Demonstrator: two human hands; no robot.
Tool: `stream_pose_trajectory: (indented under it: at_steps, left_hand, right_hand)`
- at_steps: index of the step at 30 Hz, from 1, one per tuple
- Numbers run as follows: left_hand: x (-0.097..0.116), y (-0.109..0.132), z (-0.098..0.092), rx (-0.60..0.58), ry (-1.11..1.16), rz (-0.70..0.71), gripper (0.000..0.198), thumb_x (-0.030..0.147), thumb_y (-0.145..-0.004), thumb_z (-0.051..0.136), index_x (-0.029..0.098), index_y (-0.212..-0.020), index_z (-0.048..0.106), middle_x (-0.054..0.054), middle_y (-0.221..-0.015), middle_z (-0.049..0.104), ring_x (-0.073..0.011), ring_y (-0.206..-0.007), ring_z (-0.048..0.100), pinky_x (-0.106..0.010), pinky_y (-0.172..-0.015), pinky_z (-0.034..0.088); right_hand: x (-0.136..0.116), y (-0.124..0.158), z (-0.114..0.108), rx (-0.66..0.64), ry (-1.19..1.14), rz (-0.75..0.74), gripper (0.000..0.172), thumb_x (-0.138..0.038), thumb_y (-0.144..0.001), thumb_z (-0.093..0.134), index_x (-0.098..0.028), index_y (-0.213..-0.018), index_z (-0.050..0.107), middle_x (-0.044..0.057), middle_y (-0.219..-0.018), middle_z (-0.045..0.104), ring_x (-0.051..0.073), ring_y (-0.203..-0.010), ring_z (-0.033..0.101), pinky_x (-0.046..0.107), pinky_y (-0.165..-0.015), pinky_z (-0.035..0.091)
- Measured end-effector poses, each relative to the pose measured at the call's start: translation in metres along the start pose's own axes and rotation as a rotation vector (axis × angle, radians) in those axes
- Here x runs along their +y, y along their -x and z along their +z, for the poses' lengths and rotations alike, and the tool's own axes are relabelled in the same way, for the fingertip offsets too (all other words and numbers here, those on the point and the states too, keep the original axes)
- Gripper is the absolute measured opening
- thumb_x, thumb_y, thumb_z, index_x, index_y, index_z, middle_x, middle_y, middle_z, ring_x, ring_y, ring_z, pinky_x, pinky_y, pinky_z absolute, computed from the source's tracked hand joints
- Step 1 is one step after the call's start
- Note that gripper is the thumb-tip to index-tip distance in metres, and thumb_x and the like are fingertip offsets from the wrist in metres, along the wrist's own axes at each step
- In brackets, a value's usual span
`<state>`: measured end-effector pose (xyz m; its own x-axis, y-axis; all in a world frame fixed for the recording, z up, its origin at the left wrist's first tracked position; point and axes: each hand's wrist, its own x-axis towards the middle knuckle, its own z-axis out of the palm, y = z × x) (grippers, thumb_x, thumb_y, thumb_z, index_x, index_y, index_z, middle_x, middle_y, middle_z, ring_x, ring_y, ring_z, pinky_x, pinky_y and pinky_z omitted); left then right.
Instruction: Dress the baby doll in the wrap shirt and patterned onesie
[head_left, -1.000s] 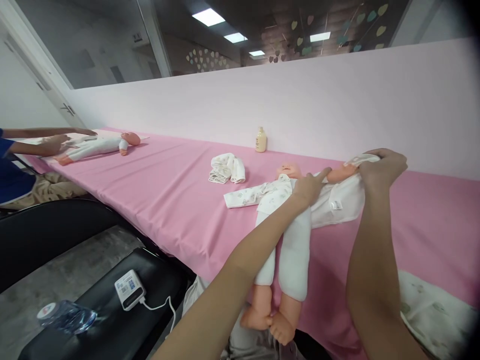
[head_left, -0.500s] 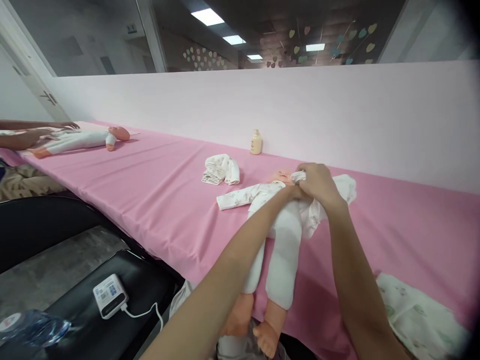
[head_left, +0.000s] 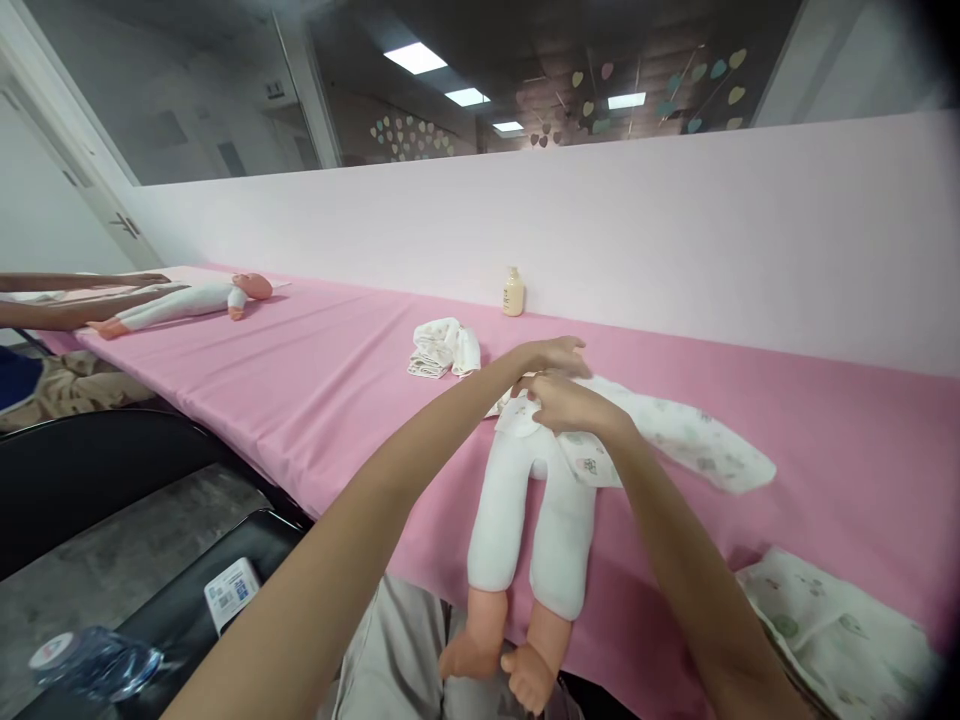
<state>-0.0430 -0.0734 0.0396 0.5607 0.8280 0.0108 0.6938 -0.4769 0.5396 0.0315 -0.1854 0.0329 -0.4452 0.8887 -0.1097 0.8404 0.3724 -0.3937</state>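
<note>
A baby doll (head_left: 501, 520) in a white body suit lies on its back on the pink table, feet toward me. A white printed baby shirt (head_left: 701, 440) is about its upper body, one sleeve stretched out to the right. My left hand (head_left: 556, 354) is over the doll's upper end, fingers reaching out and partly apart. Just below it, my right hand (head_left: 564, 402) has its fingers bent onto the shirt front at the doll's chest. Both hands hide the doll's head and most of its chest.
Folded white cloths (head_left: 444, 348) and a lotion bottle (head_left: 514, 292) stand behind the doll. A printed cloth (head_left: 832, 620) lies at the right edge. Another person's hands (head_left: 142, 285) touch a second doll (head_left: 199, 300). A black chair (head_left: 180, 610) holds a water bottle (head_left: 97, 660) and a white device (head_left: 231, 592).
Both hands have moved left from the bunched sleeve to the doll's chest and upper end. The right sleeve now lies stretched out. The view has shifted slightly.
</note>
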Motion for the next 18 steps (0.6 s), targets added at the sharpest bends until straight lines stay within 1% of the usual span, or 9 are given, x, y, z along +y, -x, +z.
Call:
stream_pose_trajectory:
  at_steps: [1,2,3,5,7,10,12,15,18]
  left_hand:
    - [-0.002,0.0,0.0,-0.029,0.006,0.014,0.071,0.023,-0.068,0.069,0.02,-0.134,0.043,-0.012,-0.117,0.061,-0.0203,-0.077,0.064,-0.032,-0.067,0.052]
    - [-0.006,0.0,0.001,-0.019,0.011,0.039,0.07,0.017,-0.067,0.067,0.019,-0.133,0.046,-0.013,-0.12,0.059,-0.0199,-0.079,0.064,-0.03,-0.067,0.051]
    - [-0.011,0.0,0.003,0.031,0.014,0.065,0.063,0.013,-0.066,0.065,0.017,-0.127,0.052,-0.012,-0.119,0.06,-0.0194,-0.082,0.064,-0.028,-0.069,0.051]
    - [-0.022,-0.003,0.01,0.177,0.012,0.09,0.043,0.007,-0.064,0.063,0.012,-0.107,0.064,-0.01,-0.106,0.066,-0.0184,-0.084,0.063,-0.025,-0.071,0.05]
    - [-0.033,-0.006,0.021,0.28,0.011,0.073,0.028,0.006,-0.065,0.062,0.011,-0.092,0.068,-0.008,-0.092,0.069,-0.0177,-0.083,0.063,-0.025,-0.075,0.048]
    - [-0.042,-0.011,0.042,0.418,0.033,0.016,0.018,0.011,-0.072,0.059,0.011,-0.088,0.067,-0.008,-0.092,0.069,-0.0163,-0.085,0.061,-0.025,-0.077,0.046]
    - [-0.044,-0.014,0.054,0.497,0.066,-0.034,0.015,0.018,-0.076,0.059,0.012,-0.088,0.066,-0.008,-0.091,0.069,-0.0151,-0.081,0.06,-0.025,-0.072,0.045]
    - [-0.045,-0.014,0.066,0.537,0.108,-0.083,0.02,0.032,-0.08,0.059,0.013,-0.081,0.066,-0.005,-0.079,0.068,-0.0139,-0.069,0.058,-0.024,-0.063,0.042]
    - [-0.049,-0.004,0.069,0.556,0.122,-0.072,0.034,0.036,-0.089,0.043,0.013,-0.079,0.066,-0.005,-0.075,0.066,-0.0142,-0.068,0.056,-0.025,-0.063,0.041]
  right_hand:
    - [0.0,-0.001,0.0,-0.043,-0.042,-0.018,0.053,-0.008,-0.076,0.05,-0.027,-0.125,0.048,0.006,-0.115,0.059,0.008,-0.051,0.056,0.021,-0.045,0.038]
    - [0.001,-0.001,-0.002,-0.08,-0.093,-0.047,0.051,-0.011,-0.076,0.052,-0.028,-0.124,0.049,0.005,-0.116,0.058,0.008,-0.052,0.057,0.021,-0.046,0.04]
    - [0.003,0.001,-0.004,-0.099,-0.142,-0.075,0.048,-0.013,-0.077,0.054,-0.028,-0.123,0.05,0.004,-0.117,0.058,0.008,-0.055,0.059,0.021,-0.048,0.042]
    - [0.009,0.004,-0.01,-0.079,-0.202,-0.082,0.043,-0.016,-0.077,0.056,-0.026,-0.119,0.052,0.004,-0.113,0.06,0.01,-0.062,0.061,0.02,-0.052,0.045]
    - [0.02,0.006,-0.016,0.031,-0.165,0.001,0.04,-0.016,-0.078,0.056,-0.022,-0.117,0.054,0.005,-0.104,0.063,0.012,-0.066,0.062,0.021,-0.054,0.045]
    - [0.038,0.004,-0.02,0.28,0.014,0.21,0.032,-0.017,-0.08,0.052,-0.018,-0.112,0.058,0.007,-0.096,0.065,0.016,-0.073,0.061,0.024,-0.059,0.043]
    - [0.048,-0.002,-0.017,0.368,0.102,0.298,0.028,-0.02,-0.083,0.05,-0.016,-0.109,0.059,0.009,-0.096,0.065,0.019,-0.08,0.061,0.025,-0.062,0.042]
    - [0.054,-0.013,-0.009,0.362,0.128,0.298,0.026,-0.031,-0.088,0.046,-0.016,-0.102,0.062,0.009,-0.092,0.065,0.02,-0.085,0.061,0.026,-0.065,0.041]
    - [0.055,-0.024,-0.001,0.349,0.132,0.3,0.036,-0.045,-0.089,0.042,-0.017,-0.093,0.064,0.009,-0.085,0.066,0.022,-0.081,0.061,0.027,-0.063,0.04]
